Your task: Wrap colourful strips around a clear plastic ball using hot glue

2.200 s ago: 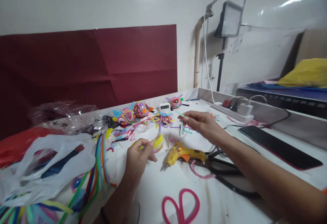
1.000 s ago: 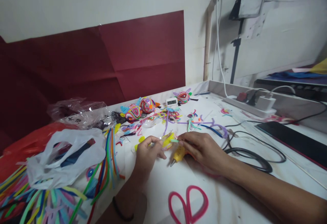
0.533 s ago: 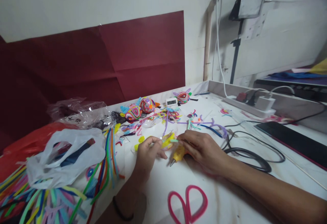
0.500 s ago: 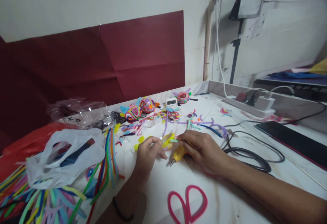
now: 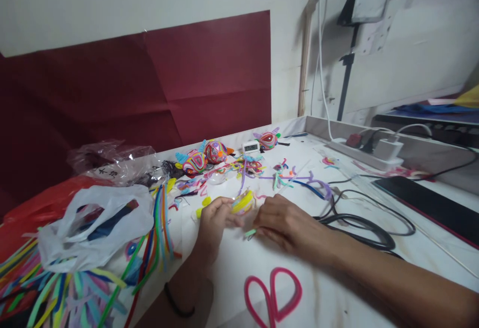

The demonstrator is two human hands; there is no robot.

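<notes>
Here, the left hand (image 5: pixel 214 221) pinches a yellow-banded piece (image 5: pixel 244 202) jutting rightward — the right hand (image 5: pixel 285 224) pinches a green strip (image 5: pixel 250 232).

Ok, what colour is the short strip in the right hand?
The strip is light green, showing best in the head view.
</notes>
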